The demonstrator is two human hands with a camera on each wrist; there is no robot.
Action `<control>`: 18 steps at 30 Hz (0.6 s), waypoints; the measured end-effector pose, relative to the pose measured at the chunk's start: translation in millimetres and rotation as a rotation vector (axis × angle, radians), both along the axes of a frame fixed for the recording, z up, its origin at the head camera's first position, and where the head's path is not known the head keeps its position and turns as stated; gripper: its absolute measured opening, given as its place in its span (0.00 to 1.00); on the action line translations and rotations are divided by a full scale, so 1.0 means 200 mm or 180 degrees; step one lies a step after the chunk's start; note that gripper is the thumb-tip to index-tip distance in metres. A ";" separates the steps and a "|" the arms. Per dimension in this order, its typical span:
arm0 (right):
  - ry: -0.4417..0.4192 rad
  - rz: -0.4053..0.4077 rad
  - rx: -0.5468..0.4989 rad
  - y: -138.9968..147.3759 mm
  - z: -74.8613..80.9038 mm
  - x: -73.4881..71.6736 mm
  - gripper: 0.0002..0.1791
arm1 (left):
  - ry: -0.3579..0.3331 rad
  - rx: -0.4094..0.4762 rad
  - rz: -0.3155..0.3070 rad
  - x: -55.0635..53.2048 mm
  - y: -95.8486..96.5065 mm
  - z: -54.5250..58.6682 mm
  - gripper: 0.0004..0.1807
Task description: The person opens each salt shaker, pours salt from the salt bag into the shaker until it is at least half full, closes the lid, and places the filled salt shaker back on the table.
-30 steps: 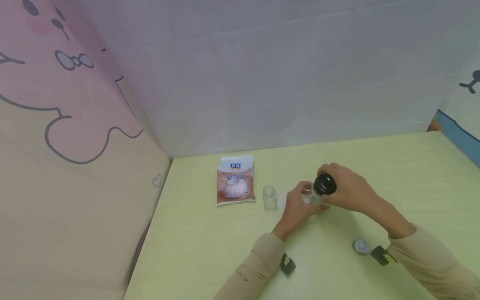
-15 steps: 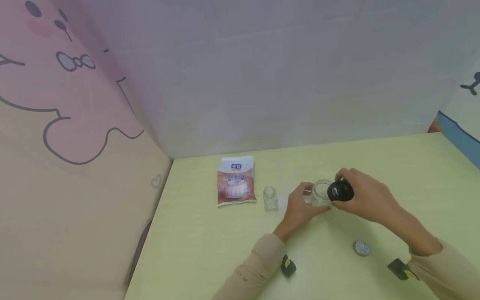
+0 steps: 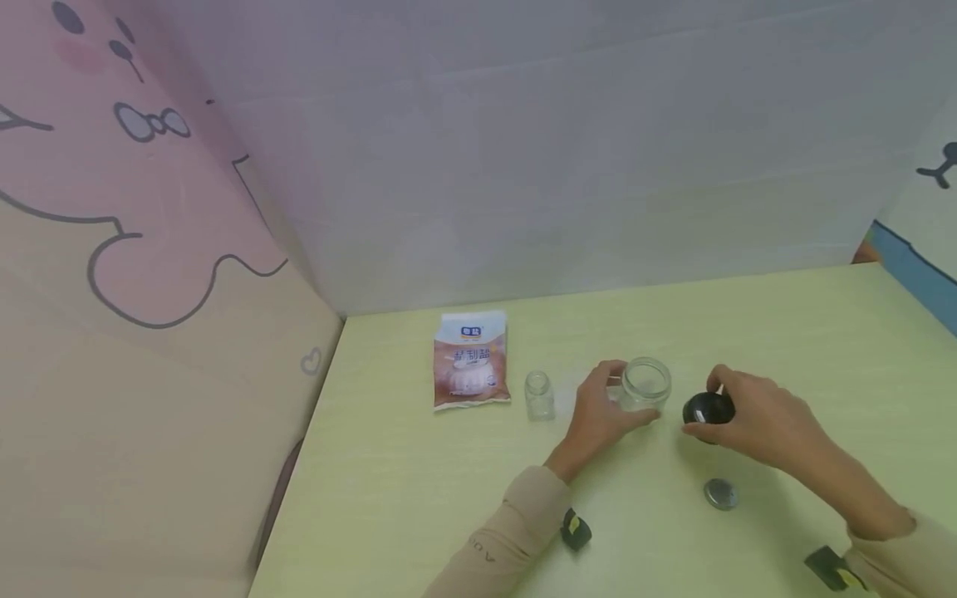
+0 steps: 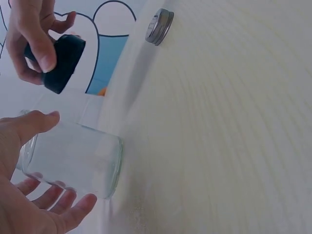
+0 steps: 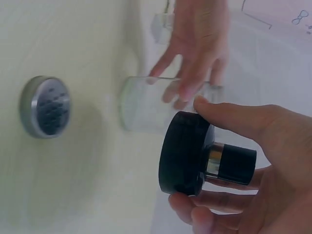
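The person's left hand (image 3: 601,417) curls thumb and fingers partway round a glass jar (image 3: 647,382) standing upright on the table (image 3: 419,498), while the right hand (image 3: 777,423) pinches a black lid (image 3: 707,410) between thumb and fingers, beside but apart from the jar, near a metal cap (image 3: 721,494).

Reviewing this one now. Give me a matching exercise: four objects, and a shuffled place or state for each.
1. Black lid
2. Large glass jar
3. Metal cap
4. Salt packet

A. Pierced with many holes
B. Left of the small glass jar in the head view
C. In the right hand
D. Uncovered, in the left hand

Pairs: 1-C, 2-D, 3-A, 4-B
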State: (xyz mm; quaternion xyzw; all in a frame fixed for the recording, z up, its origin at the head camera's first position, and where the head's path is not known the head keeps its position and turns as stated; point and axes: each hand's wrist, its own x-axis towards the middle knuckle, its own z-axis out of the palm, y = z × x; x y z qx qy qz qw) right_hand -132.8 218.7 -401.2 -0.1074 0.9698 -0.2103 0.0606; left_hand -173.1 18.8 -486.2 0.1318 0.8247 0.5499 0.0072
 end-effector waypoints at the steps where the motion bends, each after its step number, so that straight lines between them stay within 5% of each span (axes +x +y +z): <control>1: -0.0070 -0.0005 0.0023 0.01 -0.02 0.00 0.36 | 0.0015 -0.0001 -0.0018 0.00 0.00 0.00 0.35; 11: -0.0358 -0.0088 0.0115 0.07 -0.23 -0.01 0.36 | 0.0038 0.0052 0.0009 0.02 -0.02 0.05 0.35; 18: -0.0326 -0.0125 0.0165 0.07 -0.28 0.01 0.39 | 0.0062 0.0033 -0.0002 0.02 -0.04 0.10 0.35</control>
